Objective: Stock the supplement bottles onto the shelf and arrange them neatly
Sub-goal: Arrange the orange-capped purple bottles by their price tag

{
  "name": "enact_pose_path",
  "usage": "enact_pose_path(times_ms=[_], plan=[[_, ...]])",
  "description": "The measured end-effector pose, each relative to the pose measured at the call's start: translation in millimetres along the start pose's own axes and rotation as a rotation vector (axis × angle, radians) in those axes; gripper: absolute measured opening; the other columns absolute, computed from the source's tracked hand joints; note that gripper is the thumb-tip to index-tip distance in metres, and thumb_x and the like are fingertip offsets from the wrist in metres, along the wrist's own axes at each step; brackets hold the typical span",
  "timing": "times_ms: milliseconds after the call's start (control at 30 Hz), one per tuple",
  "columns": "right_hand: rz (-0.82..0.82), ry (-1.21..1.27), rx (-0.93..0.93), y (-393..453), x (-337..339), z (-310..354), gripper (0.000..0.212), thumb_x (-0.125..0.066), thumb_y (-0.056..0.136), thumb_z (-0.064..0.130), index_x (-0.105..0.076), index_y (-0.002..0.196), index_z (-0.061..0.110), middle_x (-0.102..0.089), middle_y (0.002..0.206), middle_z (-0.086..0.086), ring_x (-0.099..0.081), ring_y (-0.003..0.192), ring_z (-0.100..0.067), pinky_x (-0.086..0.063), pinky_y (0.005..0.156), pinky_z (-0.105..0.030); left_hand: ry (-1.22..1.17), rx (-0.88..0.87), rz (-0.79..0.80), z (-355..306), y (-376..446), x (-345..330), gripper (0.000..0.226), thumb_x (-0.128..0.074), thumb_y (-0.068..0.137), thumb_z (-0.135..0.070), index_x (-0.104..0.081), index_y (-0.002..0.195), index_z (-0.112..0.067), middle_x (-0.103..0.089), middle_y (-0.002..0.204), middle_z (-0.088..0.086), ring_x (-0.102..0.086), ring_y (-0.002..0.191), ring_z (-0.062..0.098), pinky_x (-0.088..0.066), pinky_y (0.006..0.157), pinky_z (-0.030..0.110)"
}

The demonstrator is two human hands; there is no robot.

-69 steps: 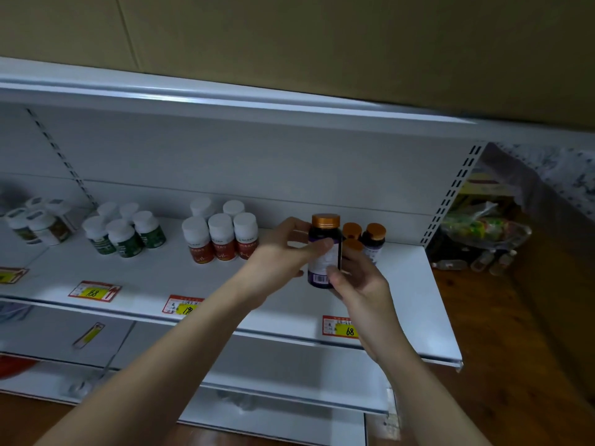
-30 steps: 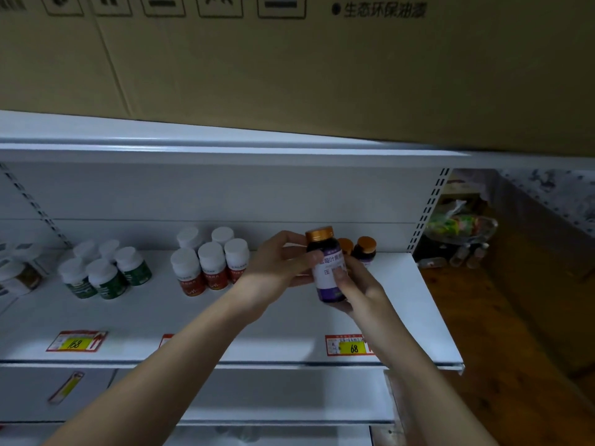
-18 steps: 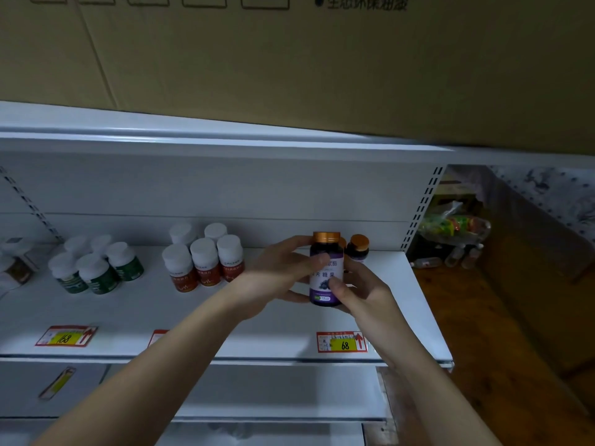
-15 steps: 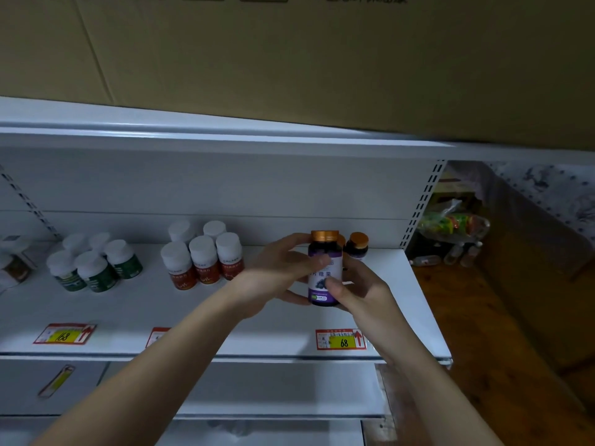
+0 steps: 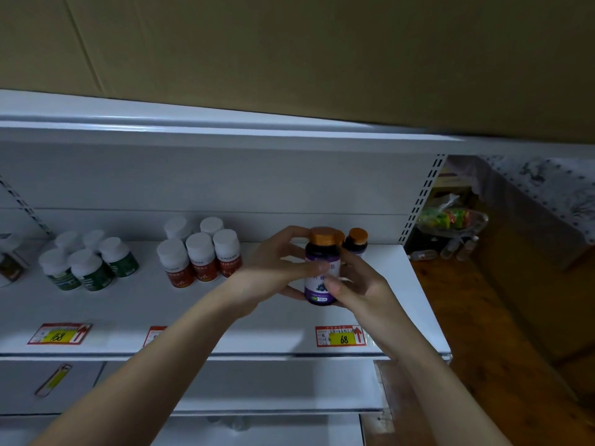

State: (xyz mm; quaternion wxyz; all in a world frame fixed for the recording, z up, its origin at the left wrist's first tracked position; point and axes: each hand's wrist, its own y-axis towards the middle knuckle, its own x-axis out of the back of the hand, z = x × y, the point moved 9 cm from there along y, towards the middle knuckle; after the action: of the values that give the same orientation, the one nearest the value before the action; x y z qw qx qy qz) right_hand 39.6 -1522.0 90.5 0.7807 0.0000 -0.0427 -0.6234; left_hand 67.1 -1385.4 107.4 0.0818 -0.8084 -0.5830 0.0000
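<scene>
Head view: both our left hand (image 5: 273,278) & right hand (image 5: 360,286) grip the purple bottle (image 5: 320,268) near the shelf (image 5: 283,336) right end, w/ white-cap groups already stocked, this one not yet released.

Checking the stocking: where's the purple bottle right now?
Head view, right of centre: the purple bottle is held between the left hand and right hand, just in front of the orange-capped bottles.
</scene>
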Motion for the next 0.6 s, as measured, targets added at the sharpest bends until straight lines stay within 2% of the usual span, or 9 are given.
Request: enact_pose_path(times_ms=[100, 167, 233, 367, 600], plan=[[0.0, -0.076, 0.083, 3.9, 3.8, 18.2, 0.044, -0.07, 0.09, 0.01, -0.058, 0.122, 0.036, -0.068, 0.115, 0.022, -0.062, 0.111, 0.001, -0.05, 0.093, -0.016, 0.065, -0.106, 0.059, -15.8, 0.1, 0.1, 0.057, -0.084, 0.077, -0.012, -0.059, 0.125, -0.028, -0.066, 0.121, 0.0, -0.068, 0.109, 0.018, -0.058, 0.091, 0.048], [0.015, -0.097, 0.112, 7.3, 5.6, 27.1, 0.045, -0.076, 0.084, 0.008, -0.059, 0.116, 0.035, -0.068, 0.112, 0.018, -0.062, 0.11, -0.002, -0.05, 0.091, -0.016, 0.111, -0.178, 0.094, -29.0, -1.6, 0.3, 0.059, -0.087, 0.071, -0.009, -0.06, 0.117, -0.033, -0.066, 0.122, -0.006, -0.063, 0.116, 0.013, -0.056, 0.096, 0.042], [0.016, -0.111, 0.121, 11.1, 9.5, 33.7, 0.055, -0.08, 0.077, -0.002, -0.058, 0.114, 0.033, -0.068, 0.109, 0.017, -0.063, 0.107, -0.001, -0.051, 0.086, -0.015, 0.151, -0.225, 0.131, -40.2, -4.2, -2.4, 0.057, -0.087, 0.065, -0.01, -0.061, 0.106, -0.04, -0.065, 0.117, -0.013, -0.058, 0.121, 0.008, -0.054, 0.097, 0.037], [0.029, -0.115, 0.168, 15.7, 13.6, 49.8, 0.063, -0.078, 0.068, -0.018, -0.058, 0.109, 0.025, -0.065, 0.112, 0.003, -0.063, 0.1, 0.004, -0.051, 0.078, -0.011, 0.223, -0.314, 0.148, -55.1, -7.8, -8.2, 0.058, -0.088, 0.066, -0.001, -0.059, 0.104, -0.033, -0.063, 0.114, -0.016, -0.055, 0.123, 0.004, -0.048, 0.104, 0.029], [0.033, -0.123, 0.179, 15.6, 13.8, 58.4, 0.062, -0.077, 0.068, -0.02, -0.057, 0.108, 0.024, -0.062, 0.115, -0.003, -0.062, 0.097, 0.006, -0.051, 0.075, -0.012, 0.254, -0.354, 0.152, -61.4, -8.3, -8.9, 0.058, -0.087, 0.068, -0.001, -0.058, 0.106, -0.034, -0.062, 0.114, -0.02, -0.054, 0.122, 0.002, -0.047, 0.103, 0.023]])
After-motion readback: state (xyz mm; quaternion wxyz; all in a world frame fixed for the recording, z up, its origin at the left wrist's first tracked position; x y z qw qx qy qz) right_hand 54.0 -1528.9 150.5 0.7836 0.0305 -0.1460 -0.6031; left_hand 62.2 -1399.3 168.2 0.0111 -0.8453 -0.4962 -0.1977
